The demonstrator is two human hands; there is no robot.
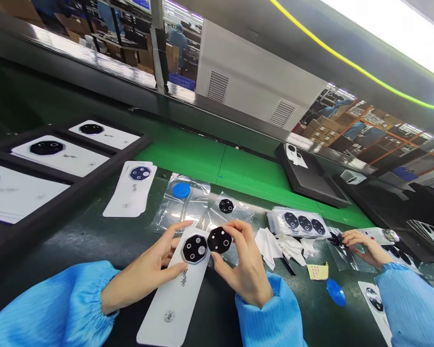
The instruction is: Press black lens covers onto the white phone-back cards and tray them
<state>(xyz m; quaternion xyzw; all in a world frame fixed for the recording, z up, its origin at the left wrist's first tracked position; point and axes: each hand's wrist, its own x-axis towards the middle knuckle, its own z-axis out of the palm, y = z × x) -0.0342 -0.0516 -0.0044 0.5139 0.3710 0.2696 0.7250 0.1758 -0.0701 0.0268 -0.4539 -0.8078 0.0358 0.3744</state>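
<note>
My left hand (pixel 150 262) grips a white phone back cover (pixel 175 301) by its upper sides, between thumb and fingers. The cover is tilted, with a black octagonal camera area at its top and dark lettering and a round emblem below. Between thumb and fingertips, my right hand (pixel 246 265) pinches a black octagonal camera lens plate (pixel 220 240) with several round holes. The plate's left edge is right beside the cover's camera area; whether they touch I cannot tell. Behind my hands, another black lens plate (pixel 226 206) lies on a transparent bag, near a blue disc (pixel 181 190).
A stack of white covers (pixel 128 193) lies left, beside a black tray (pixel 63 195) of covers. Bagged lens plates (pixel 304 224), crumpled white wipes (pixel 291 246), a yellow note (pixel 317 272) and a blue film disc (pixel 336 292) lie right. A co-worker's hand (pixel 365 248) reaches in there.
</note>
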